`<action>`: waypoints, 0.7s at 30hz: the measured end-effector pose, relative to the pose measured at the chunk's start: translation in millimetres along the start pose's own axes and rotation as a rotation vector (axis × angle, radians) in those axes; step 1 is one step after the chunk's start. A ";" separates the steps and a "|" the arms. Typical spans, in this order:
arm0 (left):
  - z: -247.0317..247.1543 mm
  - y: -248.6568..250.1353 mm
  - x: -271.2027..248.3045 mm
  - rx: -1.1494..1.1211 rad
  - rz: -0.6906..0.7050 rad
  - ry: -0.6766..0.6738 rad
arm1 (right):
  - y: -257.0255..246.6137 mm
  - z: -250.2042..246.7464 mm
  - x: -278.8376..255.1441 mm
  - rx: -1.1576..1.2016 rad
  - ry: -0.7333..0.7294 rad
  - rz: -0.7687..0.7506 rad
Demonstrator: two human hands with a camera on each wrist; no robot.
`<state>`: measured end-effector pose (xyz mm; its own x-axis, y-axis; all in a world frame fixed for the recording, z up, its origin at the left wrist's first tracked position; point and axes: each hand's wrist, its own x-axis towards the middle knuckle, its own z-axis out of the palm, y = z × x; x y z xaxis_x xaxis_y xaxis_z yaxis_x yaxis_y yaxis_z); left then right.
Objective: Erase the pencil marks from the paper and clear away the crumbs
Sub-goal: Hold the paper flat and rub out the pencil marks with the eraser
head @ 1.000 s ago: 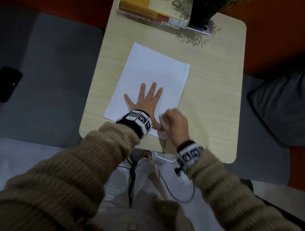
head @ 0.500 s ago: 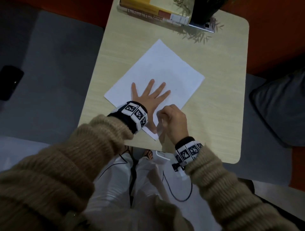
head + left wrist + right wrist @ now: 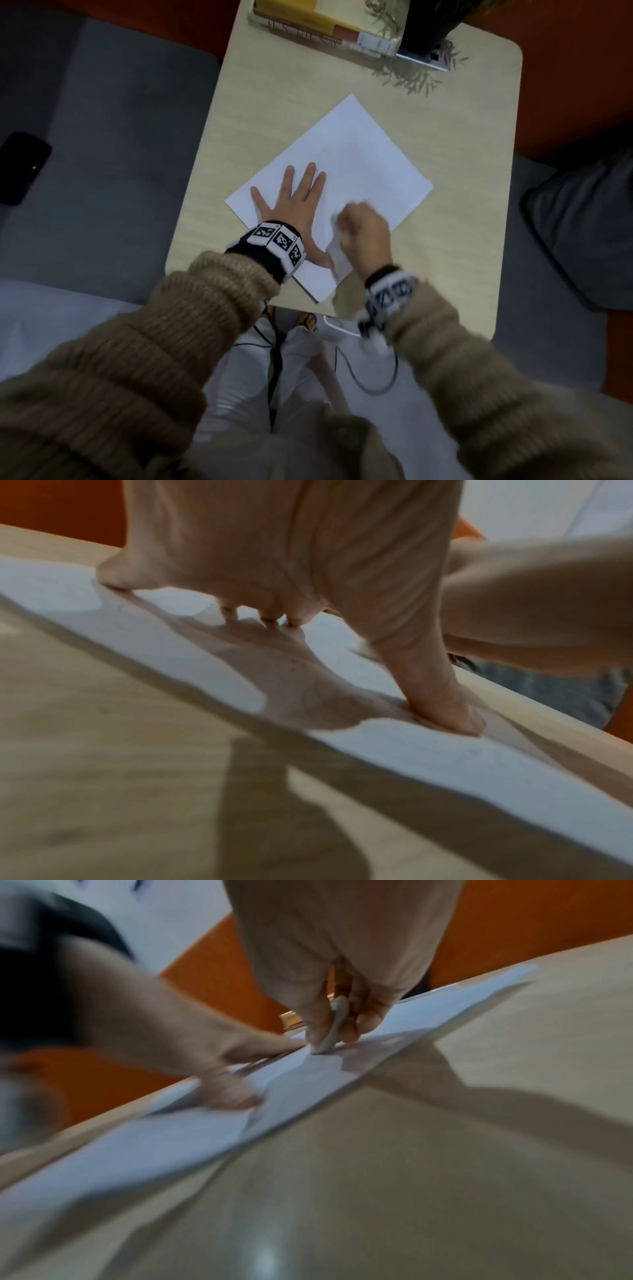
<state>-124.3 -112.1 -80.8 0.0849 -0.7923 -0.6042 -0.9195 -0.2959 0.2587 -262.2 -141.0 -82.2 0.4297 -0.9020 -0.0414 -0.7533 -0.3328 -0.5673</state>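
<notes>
A white sheet of paper lies turned like a diamond on the light wooden table. My left hand presses flat on its near-left part, fingers spread. My right hand is beside it on the sheet's near-right side, pinching a small whitish eraser between thumb and fingers, its tip on the paper. The left wrist view shows faint pencil lines and tiny specks on the paper under my left hand. The head and right wrist views are blurred by motion around the right hand.
Stacked books and a dark plant pot stand at the table's far edge. A dark flat object lies on the grey seat at left. A grey cushion sits at right. The table's near edge runs just under my wrists.
The paper has turned clockwise under my left hand into a diamond. My right hand with the eraser has moved forward from the near corner onto the sheet.
</notes>
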 end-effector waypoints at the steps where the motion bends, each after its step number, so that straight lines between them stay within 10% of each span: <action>1: 0.6 0.5 -0.4 -0.002 -0.002 0.008 | -5.0 2.4 -21.3 -0.009 -0.044 -0.039; 8: -0.5 -0.1 0.8 0.031 0.001 0.009 | 1.4 -3.9 48.4 -0.014 0.021 0.014; 13: 0.8 -0.8 -2.6 0.024 0.006 0.015 | -6.4 2.6 -9.6 0.016 -0.042 -0.074; 21: -14.1 -3.3 -53.6 0.174 -0.183 0.042 | 72.9 -74.8 19.3 0.191 0.411 0.325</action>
<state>-120.4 -76.1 -38.6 0.2690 -0.7566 -0.5959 -0.9391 -0.3433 0.0120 -346.1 -203.2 -62.8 -0.0675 -0.9957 0.0635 -0.6949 0.0012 -0.7191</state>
